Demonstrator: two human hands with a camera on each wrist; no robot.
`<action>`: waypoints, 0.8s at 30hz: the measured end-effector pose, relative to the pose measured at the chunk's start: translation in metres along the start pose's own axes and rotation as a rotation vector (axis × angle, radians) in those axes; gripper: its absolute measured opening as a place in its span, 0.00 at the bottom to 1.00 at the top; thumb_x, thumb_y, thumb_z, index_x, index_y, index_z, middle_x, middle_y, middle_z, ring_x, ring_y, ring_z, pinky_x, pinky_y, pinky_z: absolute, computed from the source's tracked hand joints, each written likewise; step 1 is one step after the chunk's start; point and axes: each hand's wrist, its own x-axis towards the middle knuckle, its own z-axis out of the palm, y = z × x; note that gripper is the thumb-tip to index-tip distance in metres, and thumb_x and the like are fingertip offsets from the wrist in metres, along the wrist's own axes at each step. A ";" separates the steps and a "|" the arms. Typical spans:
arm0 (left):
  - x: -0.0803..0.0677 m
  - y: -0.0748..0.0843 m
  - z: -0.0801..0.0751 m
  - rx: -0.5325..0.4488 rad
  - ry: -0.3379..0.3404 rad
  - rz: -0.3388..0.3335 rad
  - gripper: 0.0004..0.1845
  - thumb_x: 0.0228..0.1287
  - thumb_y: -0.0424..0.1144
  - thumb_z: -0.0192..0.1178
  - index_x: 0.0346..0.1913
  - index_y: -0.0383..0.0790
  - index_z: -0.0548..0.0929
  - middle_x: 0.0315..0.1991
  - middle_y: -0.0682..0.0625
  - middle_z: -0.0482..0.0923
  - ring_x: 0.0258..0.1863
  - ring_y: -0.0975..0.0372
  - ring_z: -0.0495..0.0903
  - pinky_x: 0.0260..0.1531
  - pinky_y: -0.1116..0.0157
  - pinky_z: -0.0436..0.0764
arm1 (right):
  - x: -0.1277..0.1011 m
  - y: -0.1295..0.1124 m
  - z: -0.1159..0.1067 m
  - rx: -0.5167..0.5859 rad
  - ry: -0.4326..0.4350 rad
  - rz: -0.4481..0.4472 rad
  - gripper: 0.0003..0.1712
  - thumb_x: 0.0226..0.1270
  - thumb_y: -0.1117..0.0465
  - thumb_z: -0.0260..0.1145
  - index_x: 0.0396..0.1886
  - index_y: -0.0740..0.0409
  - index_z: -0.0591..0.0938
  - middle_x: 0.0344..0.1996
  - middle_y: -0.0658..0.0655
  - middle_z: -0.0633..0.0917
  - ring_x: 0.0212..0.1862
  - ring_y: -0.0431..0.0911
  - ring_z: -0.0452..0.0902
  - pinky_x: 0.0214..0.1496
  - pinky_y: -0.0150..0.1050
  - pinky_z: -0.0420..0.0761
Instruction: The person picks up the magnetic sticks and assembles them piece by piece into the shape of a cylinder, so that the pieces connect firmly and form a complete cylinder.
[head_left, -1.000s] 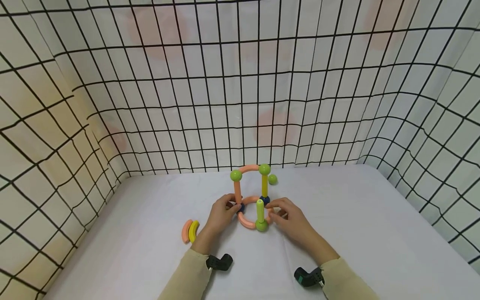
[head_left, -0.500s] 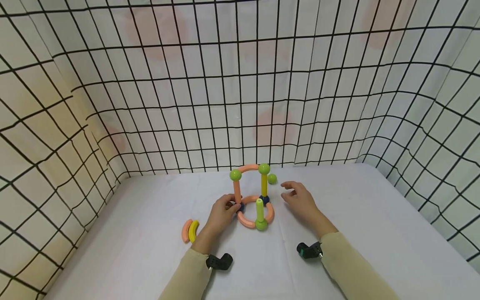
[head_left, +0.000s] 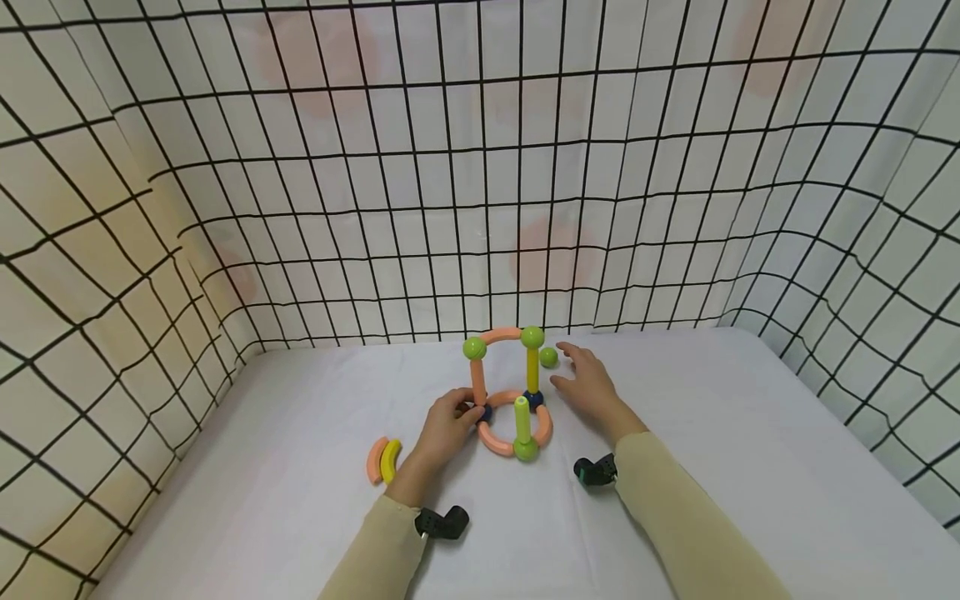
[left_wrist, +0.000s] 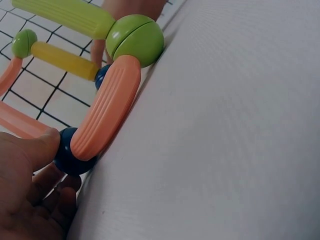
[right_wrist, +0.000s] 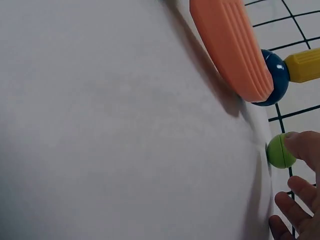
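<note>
Toward the far edge of the white surface (head_left: 300,467) stands a toy frame (head_left: 504,392) of orange curves, sticks and balls. The left hand (head_left: 444,427) pinches the dark blue ball (left_wrist: 67,152) at the frame's near-left foot, fingers curled on it. The right hand (head_left: 588,385) reaches with fingers apart; one fingertip seems to touch the loose green ball (right_wrist: 279,152) just right of the frame. Two curved pieces (head_left: 382,461) lie near the left edge.
</note>
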 end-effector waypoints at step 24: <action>-0.002 0.002 -0.002 -0.012 -0.007 0.000 0.14 0.72 0.37 0.59 0.56 0.39 0.82 0.43 0.45 0.82 0.38 0.60 0.76 0.39 0.63 0.77 | -0.002 -0.008 -0.001 -0.055 -0.003 -0.098 0.21 0.72 0.62 0.62 0.64 0.52 0.77 0.49 0.62 0.79 0.49 0.54 0.76 0.55 0.51 0.78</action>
